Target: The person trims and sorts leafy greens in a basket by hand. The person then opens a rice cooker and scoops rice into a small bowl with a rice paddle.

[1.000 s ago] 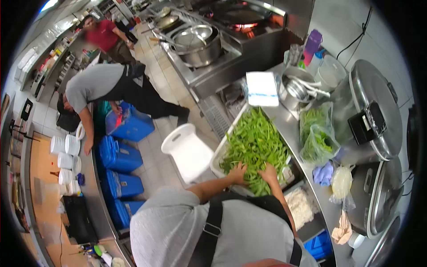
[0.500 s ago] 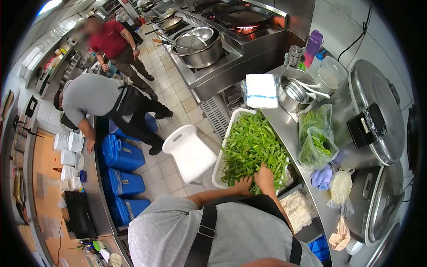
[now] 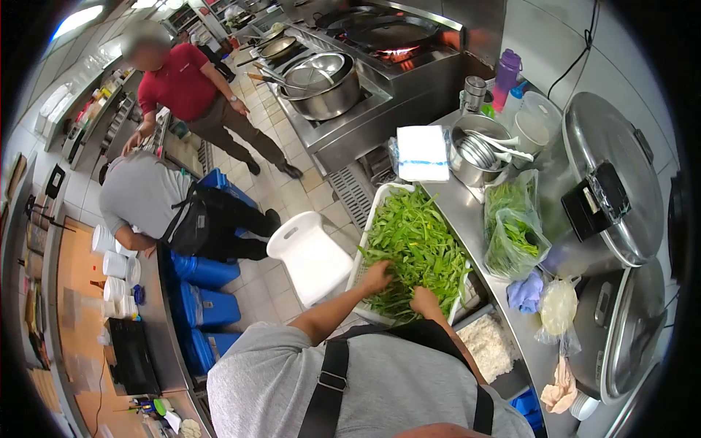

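Note:
A white plastic basket [image 3: 370, 219] holds a heap of leafy greens [image 3: 416, 241] with long narrow leaves, similar to water spinach. My left hand [image 3: 377, 277] is at the basket's left side, its fingers curled round some of the greens. Closer to my body, my right hand [image 3: 426, 301] is closed on stems at the near end of the heap. Leaves partly hide the fingertips of both hands. The two hands are a short way apart.
A white stool [image 3: 310, 255] stands left of the basket. On the steel counter [image 3: 467, 223] at the right are bagged greens [image 3: 515, 233], a pot of ladles [image 3: 478, 150] and a large lidded pot [image 3: 613, 182]. White grains fill a container [image 3: 489, 347] below. Two people work at the far left.
My left hand has moved left and away from my right hand, which has shifted slightly towards me. The person in red has stepped nearer, and the one in grey bends lower.

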Motion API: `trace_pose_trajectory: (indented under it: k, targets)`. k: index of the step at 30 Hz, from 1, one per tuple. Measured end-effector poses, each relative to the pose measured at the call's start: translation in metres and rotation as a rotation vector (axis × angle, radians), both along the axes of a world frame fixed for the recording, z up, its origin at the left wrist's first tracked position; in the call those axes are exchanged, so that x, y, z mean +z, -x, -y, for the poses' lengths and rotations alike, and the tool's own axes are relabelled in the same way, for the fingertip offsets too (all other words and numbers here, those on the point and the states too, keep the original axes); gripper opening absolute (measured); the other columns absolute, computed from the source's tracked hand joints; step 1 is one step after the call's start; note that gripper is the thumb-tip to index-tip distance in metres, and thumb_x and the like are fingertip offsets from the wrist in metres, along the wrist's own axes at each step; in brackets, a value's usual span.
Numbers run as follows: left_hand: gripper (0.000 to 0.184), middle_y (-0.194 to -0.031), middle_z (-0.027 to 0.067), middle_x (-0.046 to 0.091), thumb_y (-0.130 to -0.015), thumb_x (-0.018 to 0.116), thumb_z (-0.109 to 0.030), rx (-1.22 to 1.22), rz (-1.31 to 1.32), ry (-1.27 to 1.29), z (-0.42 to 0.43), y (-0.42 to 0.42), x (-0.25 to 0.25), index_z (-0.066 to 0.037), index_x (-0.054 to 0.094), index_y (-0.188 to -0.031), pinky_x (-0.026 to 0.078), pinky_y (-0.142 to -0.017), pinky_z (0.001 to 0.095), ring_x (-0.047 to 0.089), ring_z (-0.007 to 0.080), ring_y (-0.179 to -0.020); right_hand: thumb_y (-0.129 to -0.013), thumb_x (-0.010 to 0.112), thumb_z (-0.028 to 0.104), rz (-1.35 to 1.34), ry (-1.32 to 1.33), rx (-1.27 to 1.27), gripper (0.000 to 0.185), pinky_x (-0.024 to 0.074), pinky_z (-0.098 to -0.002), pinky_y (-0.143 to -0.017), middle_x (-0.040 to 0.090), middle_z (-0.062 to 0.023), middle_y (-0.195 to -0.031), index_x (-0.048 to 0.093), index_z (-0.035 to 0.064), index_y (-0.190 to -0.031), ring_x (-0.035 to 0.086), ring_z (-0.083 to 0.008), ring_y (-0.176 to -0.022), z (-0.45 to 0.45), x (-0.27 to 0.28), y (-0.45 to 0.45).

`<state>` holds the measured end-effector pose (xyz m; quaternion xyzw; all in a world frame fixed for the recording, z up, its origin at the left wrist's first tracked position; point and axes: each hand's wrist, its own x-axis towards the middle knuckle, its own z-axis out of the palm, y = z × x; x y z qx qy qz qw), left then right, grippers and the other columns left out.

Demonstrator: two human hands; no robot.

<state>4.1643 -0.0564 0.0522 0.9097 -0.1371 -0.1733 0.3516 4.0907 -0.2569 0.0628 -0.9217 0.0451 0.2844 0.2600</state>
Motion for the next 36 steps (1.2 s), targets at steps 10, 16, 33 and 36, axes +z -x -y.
trace_pose_trajectory:
  k: [10,16,33,36]
  targets:
    - [0.069,-0.120,0.0179,0.051,-0.068,0.074,-0.033,0.017,-0.042,-0.598,0.035,-0.026,-0.007,-0.002,0.044,-0.122,0.035,-0.096,0.0560,0.046,0.0357,-0.115,-0.072,0.055,0.008,0.037,-0.054,-0.032,0.042,0.0490,-0.0461,-0.079,0.063,-0.0241,-0.097,0.059,0.0067,-0.113,0.062,-0.0387,-0.092,0.005,0.017,0.012]
    - [0.058,-0.116,0.0131,0.054,-0.070,0.072,-0.030,0.112,0.143,-0.710,0.055,-0.009,0.013,-0.005,0.049,-0.118,0.032,-0.096,0.0558,0.047,0.0319,-0.112,-0.074,0.054,0.006,-0.005,-0.063,-0.013,0.050,0.0477,-0.0455,-0.083,0.063,-0.0233,-0.102,0.055,0.0090,-0.123,0.061,-0.0374,-0.095,0.008,0.012,0.008]
    - [0.022,-0.096,0.0098,0.063,-0.077,0.059,-0.017,-0.132,0.186,-0.751,0.030,-0.033,-0.004,-0.008,0.063,-0.097,0.034,-0.094,0.0532,0.055,0.0268,-0.099,-0.070,0.058,0.011,-0.048,-0.117,-0.038,0.054,0.0470,-0.0434,-0.085,0.061,-0.0230,-0.108,0.053,0.0065,-0.124,0.058,-0.0363,-0.101,0.012,0.008,0.002]
    - [0.036,-0.105,0.0119,0.060,-0.075,0.062,-0.021,-0.116,0.216,-0.763,0.032,-0.023,0.000,-0.005,0.056,-0.107,0.031,-0.096,0.0550,0.051,0.0286,-0.106,-0.072,0.057,0.010,-0.044,-0.110,-0.039,0.052,0.0473,-0.0434,-0.085,0.061,-0.0223,-0.107,0.054,0.0083,-0.124,0.059,-0.0360,-0.100,0.011,0.010,0.003]
